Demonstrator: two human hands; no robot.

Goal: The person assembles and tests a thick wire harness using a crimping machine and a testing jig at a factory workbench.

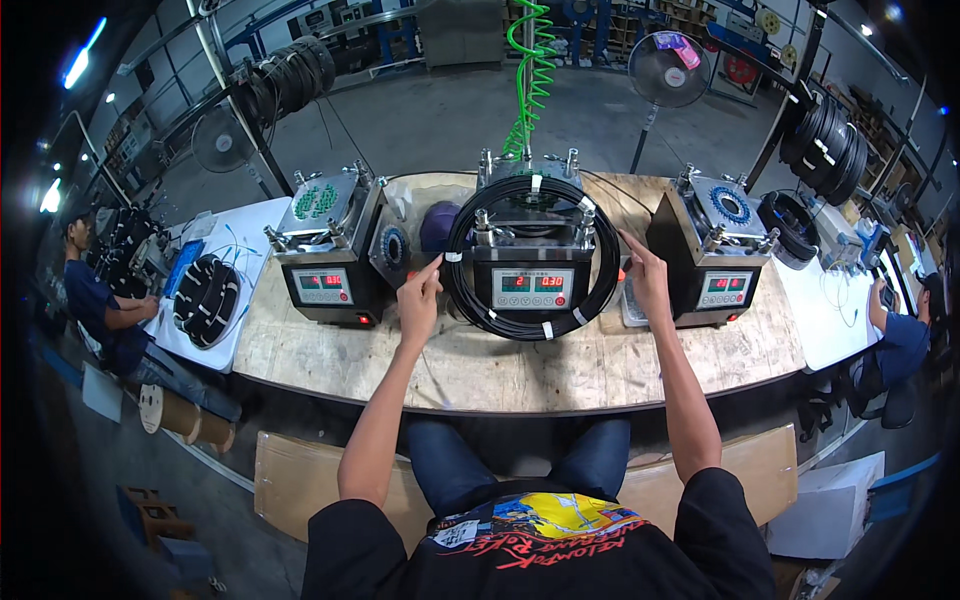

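A large coil of black cable, bound with several white ties, is tilted up in front of the middle black machine, whose front panel shows through the ring. My left hand grips the coil at its left rim, fingertips beside a white tie. On the opposite rim, my right hand grips the coil with the index finger stretched along its outer edge. Parts of the fingers on both hands are hidden, as is the coil's contact with the machine.
Similar machines stand at left and right on the wooden table. A purple round object sits behind my left hand. A green coiled hose hangs beyond the middle machine. People sit at white side tables.
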